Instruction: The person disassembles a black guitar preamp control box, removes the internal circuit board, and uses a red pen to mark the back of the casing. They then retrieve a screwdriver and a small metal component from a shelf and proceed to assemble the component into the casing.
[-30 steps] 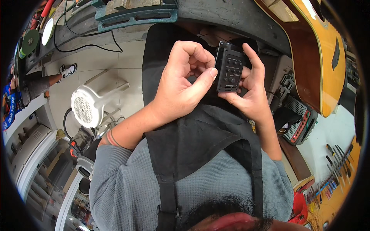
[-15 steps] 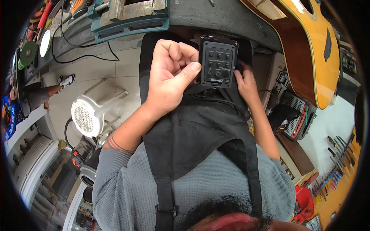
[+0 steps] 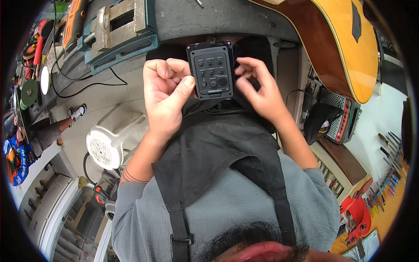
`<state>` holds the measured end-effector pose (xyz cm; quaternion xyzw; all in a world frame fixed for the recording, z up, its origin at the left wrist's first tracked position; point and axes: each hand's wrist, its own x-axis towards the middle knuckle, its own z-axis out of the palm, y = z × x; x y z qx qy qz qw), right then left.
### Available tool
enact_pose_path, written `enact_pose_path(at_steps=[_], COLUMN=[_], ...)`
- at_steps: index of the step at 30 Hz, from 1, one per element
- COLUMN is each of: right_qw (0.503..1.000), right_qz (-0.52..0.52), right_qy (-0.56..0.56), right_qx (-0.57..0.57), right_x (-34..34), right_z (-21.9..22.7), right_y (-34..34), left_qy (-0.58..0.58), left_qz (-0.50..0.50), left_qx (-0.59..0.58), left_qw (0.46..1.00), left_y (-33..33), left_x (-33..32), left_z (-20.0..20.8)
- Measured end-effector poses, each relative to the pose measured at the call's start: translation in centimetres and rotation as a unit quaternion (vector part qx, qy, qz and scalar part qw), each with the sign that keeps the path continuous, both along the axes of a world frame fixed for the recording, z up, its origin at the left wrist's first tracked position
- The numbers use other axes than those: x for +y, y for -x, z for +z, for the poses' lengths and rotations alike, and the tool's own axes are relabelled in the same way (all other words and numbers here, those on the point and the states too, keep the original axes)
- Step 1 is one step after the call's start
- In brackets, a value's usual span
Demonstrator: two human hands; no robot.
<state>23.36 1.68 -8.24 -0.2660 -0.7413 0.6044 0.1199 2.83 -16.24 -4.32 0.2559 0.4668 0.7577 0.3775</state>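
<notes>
A black guitar preamp panel [image 3: 211,70], rectangular with small knobs and corner screws, is held upright over my lap, its face toward me. My left hand [image 3: 168,94] grips its left edge, thumb at the front and the other fingers curled at its side. My right hand [image 3: 260,89] hovers just off the panel's right edge. Its fingers are loosely bent and apart, slightly smeared by motion, with nothing visible between them. What lies behind the panel is hidden.
A green bench vise [image 3: 118,35] sits on the dark workbench [image 3: 183,19] at the upper left, a black cable [image 3: 94,90] hanging nearby. An acoustic guitar body [image 3: 331,48] overhangs at upper right. A white stool [image 3: 104,146] stands left; an amplifier [image 3: 338,115] stands right.
My right hand has risen from low beside the panel to near its right edge. The panel and my left hand appear shifted left as the view has moved.
</notes>
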Motion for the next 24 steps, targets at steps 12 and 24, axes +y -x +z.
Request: enact_pose_path(at_steps=[12,24], right_qw=[0.947,0.952], right_qz=[0.107,0.128], right_qy=[-0.243,-0.213], right_qx=[0.179,0.179], right_x=[0.6,-0.1], right_z=[2.7,2.5], right_y=[1.7,1.3], left_qy=[0.037,0.067], left_qz=[-0.066,-0.057], left_qx=[-0.019,-0.035], left_qw=[0.997,0.996], left_y=[-2.2,-3.3], left_x=[-0.4,-1.5], left_z=[1.8,2.0])
